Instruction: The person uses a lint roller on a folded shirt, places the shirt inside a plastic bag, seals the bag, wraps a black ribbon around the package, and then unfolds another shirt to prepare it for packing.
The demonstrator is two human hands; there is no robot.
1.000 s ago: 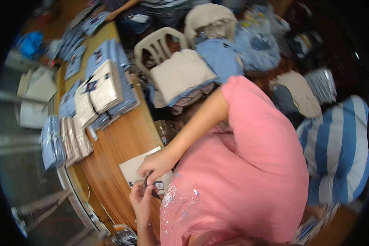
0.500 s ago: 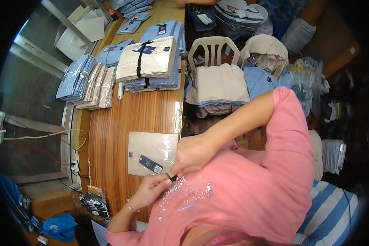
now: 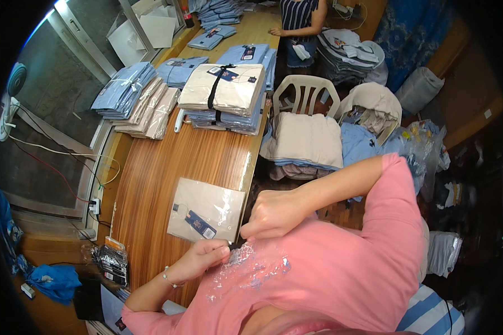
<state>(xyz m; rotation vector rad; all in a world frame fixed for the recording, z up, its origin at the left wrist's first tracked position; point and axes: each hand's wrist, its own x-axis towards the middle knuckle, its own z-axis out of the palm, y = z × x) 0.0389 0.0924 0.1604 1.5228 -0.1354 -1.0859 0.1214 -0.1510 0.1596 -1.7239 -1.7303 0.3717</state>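
Close to my chest, my left hand [image 3: 205, 255] pinches a small dark strip [image 3: 236, 245] between thumb and fingers. My right hand [image 3: 275, 213] is closed like a fist just to the right, its fingertips near the strip's other end; what it grips is hidden. Past the hands, on the wooden table [image 3: 156, 167], lies a folded beige garment [image 3: 212, 201] in clear plastic. A dark blue tag [image 3: 200, 224] shows on its front. Neither hand touches that package.
Tied stacks of beige [image 3: 222, 89] and blue packaged garments [image 3: 123, 86] stand farther up the table. A plastic chair [image 3: 307, 92] with folded clothes [image 3: 307, 139] is at right. A co-worker [image 3: 302, 19] stands at the far end. Dark packets [image 3: 110, 262] lie lower left.
The view has shifted, bringing more of the co-worker and the far end into sight. My hands have moved slightly apart, the dark strip still in the left one.
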